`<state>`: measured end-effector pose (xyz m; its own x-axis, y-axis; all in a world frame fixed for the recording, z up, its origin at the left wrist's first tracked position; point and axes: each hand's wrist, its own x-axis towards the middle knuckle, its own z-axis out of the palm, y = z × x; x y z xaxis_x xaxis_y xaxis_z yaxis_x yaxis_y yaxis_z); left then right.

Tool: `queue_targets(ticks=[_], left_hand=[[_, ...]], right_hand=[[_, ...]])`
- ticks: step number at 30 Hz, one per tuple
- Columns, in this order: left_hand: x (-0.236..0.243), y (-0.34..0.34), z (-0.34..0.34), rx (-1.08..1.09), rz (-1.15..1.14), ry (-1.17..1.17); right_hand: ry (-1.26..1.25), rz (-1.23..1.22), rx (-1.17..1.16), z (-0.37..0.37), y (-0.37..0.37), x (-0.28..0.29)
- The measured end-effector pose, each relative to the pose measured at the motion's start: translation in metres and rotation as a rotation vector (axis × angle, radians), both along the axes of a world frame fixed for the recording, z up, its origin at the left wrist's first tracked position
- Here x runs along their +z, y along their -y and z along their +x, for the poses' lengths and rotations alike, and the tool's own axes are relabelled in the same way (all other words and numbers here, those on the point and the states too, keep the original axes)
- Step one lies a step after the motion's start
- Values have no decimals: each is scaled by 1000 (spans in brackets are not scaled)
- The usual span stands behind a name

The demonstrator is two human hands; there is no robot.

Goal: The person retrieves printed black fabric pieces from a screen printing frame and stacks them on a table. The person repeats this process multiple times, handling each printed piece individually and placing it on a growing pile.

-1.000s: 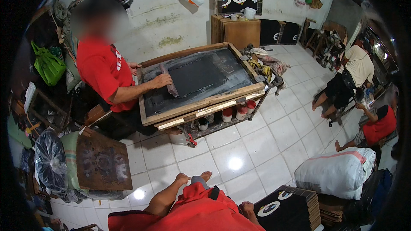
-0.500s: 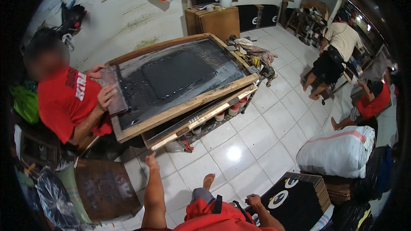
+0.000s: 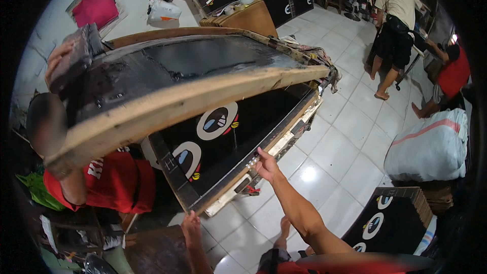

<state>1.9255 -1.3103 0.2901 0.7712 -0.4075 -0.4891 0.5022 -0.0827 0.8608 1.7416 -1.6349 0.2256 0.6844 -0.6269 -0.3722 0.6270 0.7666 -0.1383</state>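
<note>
A black printed board (image 3: 238, 137) with big white cartoon eyes lies on the printing table (image 3: 299, 116), under the tilted screen printing frame (image 3: 203, 94). My left hand (image 3: 191, 227) grips the board's near left corner, fingertips at its edge. Farther right along the same edge, my right hand (image 3: 266, 166) pinches the rim with thumb and fingers. A co-worker in a red shirt (image 3: 116, 182) holds the frame raised at its left end. The co-worker's other hand (image 3: 58, 61) is on a squeegee (image 3: 83, 53) at the frame's far left. Dark ink covers the mesh.
A stack of similar printed boards (image 3: 393, 223) stands at the lower right, beside a big white sack (image 3: 428, 147). Two other people, one in a beige shirt (image 3: 398, 7), are at the back right. White floor tiles (image 3: 324, 172) lie between. A brown panel (image 3: 157, 251) is at lower left.
The co-worker has lifted and tilted the screen frame, uncovering the printed board beneath. My right hand has come forward from my side to the board's edge; my left hand is at its corner.
</note>
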Motion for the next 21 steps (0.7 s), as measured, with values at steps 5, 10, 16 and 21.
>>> queue_targets(ticks=[5,10,16,21], left_hand=[[15,-4,-44,-80,93,267],[53,-21,-25,-42,109,257],[129,96,143,41,242,596],[127,234,224,-383,40,561]], right_hand=[[70,-77,29,-6,14,-2],[-54,-99,-44,-69,-25,28],[-83,-31,-176,-70,-68,99],[-335,34,-368,-34,-121,167]])
